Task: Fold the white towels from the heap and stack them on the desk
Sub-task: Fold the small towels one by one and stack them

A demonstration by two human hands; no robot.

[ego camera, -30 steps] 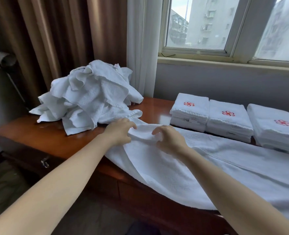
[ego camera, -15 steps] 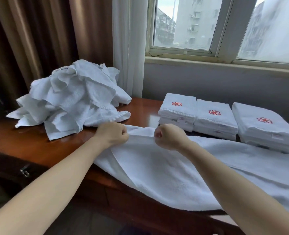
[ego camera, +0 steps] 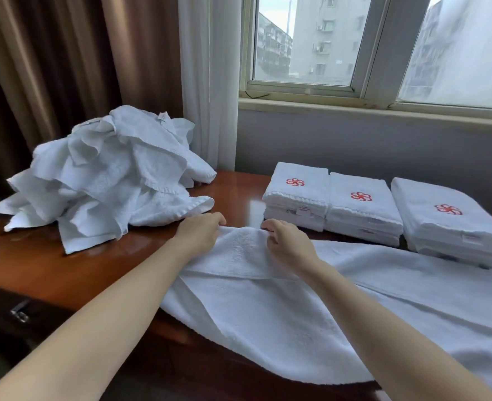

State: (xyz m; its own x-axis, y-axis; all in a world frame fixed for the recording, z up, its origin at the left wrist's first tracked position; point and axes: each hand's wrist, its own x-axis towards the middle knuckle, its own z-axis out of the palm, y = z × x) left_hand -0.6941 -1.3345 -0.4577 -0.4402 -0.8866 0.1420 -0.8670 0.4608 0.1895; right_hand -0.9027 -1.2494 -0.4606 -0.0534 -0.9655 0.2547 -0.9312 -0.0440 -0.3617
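**Hands at the towel's far edge**

Left hand point(ego camera: 200, 233) and right hand point(ego camera: 286, 241), fingers clamped on the far edge of a spread white towel point(ego camera: 268, 308). The towel lies on the table point(ego camera: 51, 264), between the heap point(ego camera: 109, 180), left, and three folded stacks point(ego camera: 360, 209), far right.

A pale-framed window point(ego camera: 311, 39) lets in flat daylight; grey apartment blocks point(ego camera: 325, 33) stand outside. Below its sill point(ego camera: 354, 105) runs a grey wall point(ego camera: 354, 146). Left of the window hang a white sheer curtain point(ego camera: 210, 82) and brown drapes point(ego camera: 65, 68). Below the window stands a glossy reddish-brown desk point(ego camera: 51, 264), a metal drawer handle point(ego camera: 20, 311) on its front.
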